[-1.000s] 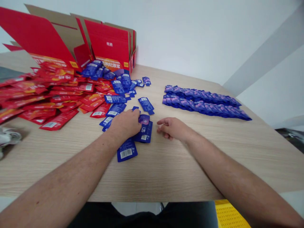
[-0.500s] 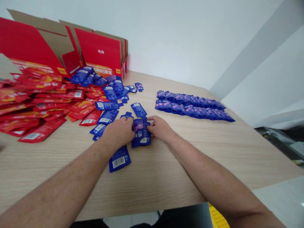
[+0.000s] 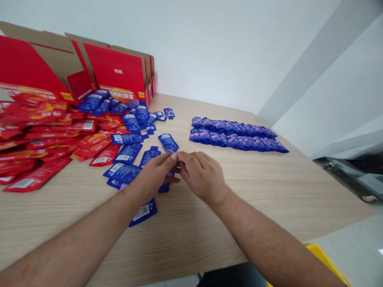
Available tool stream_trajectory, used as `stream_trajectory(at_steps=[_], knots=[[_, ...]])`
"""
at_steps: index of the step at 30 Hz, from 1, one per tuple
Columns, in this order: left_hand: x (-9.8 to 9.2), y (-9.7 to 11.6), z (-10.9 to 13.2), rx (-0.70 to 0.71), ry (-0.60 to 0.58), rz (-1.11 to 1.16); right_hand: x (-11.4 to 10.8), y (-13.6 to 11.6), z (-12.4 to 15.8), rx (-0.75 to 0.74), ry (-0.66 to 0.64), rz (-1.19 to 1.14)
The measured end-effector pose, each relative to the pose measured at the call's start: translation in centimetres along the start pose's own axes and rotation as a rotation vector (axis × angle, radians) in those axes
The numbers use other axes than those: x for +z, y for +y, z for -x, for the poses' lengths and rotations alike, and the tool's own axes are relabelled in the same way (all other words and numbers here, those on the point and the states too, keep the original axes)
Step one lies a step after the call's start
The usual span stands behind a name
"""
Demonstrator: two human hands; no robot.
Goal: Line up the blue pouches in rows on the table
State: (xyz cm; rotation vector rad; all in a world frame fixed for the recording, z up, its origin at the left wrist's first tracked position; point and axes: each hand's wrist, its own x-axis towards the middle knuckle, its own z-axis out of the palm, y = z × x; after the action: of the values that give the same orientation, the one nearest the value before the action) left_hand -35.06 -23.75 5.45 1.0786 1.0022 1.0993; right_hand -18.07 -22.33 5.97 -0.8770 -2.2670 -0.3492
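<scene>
- Left hand (image 3: 152, 175): forearm comes in from the lower left, low over the table. The hand is half closed, fingertips pointing right. Thumb below and fingers above are closed on the held blue sachets (image 3: 171, 174), of which only slivers show.
- Right hand (image 3: 202, 177): forearm comes in from the lower right, back of hand up. The fingers curl left and their tips meet the left fingertips. Its palm side is hidden, so I cannot tell what it is holding.
- Held blue sachets: between the two hands, near the middle of the wooden table (image 3: 269, 187).
- Loose blue sachets (image 3: 128, 153): scattered flat, just left of the hands.
- Barcode sachet (image 3: 143, 211): lies partly under the left wrist.
- Sorted sachet rows (image 3: 236, 135): two neat overlapping lines, well apart on the right.
- Red sachet heap (image 3: 44, 135): far left.
- Red cartons (image 3: 116, 73): open, at the back left edge.
</scene>
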Motion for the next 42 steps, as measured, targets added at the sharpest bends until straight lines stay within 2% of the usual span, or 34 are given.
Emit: stream_trajectory(at_steps=[3, 6, 10, 12, 14, 17, 19, 22, 25, 28, 33, 37, 42], knots=[[0.5, 0.0, 0.3, -0.033, -0.030, 0.184, 0.4, -0.2, 0.0, -0.053, -0.008, 0.020], [0.9, 0.2, 0.5, -0.030, -0.052, 0.244, 0.5, -0.1, 0.2, -0.066, -0.020, 0.018], [0.8, 0.2, 0.2, -0.031, 0.064, 0.217, 0.5, -0.4, 0.3, -0.088, -0.040, -0.038], [0.4, 0.0, 0.0, -0.002, 0.142, 0.131, 0.3, -0.5, 0.2, -0.099, -0.039, -0.101], [-0.1, -0.1, -0.2, 0.054, 0.201, -0.030, -0.2, 0.0, -0.1, -0.047, -0.018, -0.161], [-0.8, 0.0, -0.2, 0.173, 0.255, -0.327, -1.1, 1.7, -0.5, 0.143, 0.029, -0.218], [-1.0, 0.2, -0.1, 0.217, 0.282, -0.434, -1.4, 3.1, -0.6, 0.243, -0.019, -0.285], [-1.2, 0.2, 0.0, 0.229, 0.312, -0.472, -1.3, 4.3, -0.4, 0.317, -0.203, -0.442], [-1.5, 0.0, -0.2, 0.255, 0.366, -0.524, -1.0, 4.1, -0.2, 0.358, -0.323, -0.593], [-1.6, 0.0, -0.3, 0.273, 0.408, -0.542, -0.8, 3.2, -0.1, 0.390, -0.376, -0.702], [-1.1, 0.3, -0.1, 0.231, 0.410, -0.517, -0.7, 2.9, -0.3, 0.439, -0.357, -0.648], [-0.7, 0.4, -0.3, 0.191, 0.327, -0.317, -1.0, 5.6, -0.6, 0.617, -0.261, -0.641], [-0.6, 0.5, -0.3, 0.193, 0.300, -0.305, -1.8, 14.1, -0.5, 0.916, -0.027, -0.611]])
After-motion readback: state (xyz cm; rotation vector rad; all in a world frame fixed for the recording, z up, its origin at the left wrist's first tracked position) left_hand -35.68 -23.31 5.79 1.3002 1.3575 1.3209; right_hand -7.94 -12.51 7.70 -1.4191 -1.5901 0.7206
